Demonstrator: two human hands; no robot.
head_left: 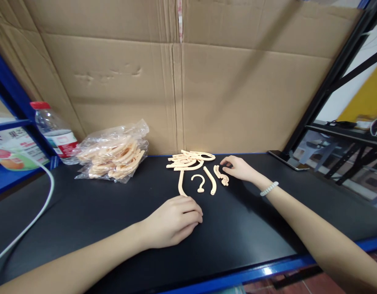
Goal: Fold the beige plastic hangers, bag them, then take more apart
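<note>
My left hand (176,220) rests palm down at the table's middle, its fingers curled and close together. Whatever may be under the fingers is hidden. Just beyond its knuckles lies a curved pale plastic hanger arm (181,183), whose near end meets the hand's outline. A hanger hook (201,182) and a second hanger arm (210,180) lie to the right. Beside a cluster of small curved pale pieces (221,175), my right hand (235,167) hovers or rests with thumb and fingers slightly apart. No piece shows in its grasp. Several more pale hanger parts (188,161) lie heaped behind.
A clear plastic bag (114,153) of pale parts sits left, beside a red-capped bottle (58,132). A white cable (49,196) runs along the left. A flat dark device (288,160) lies at the back right. Cardboard (252,90) walls off the black table (123,212).
</note>
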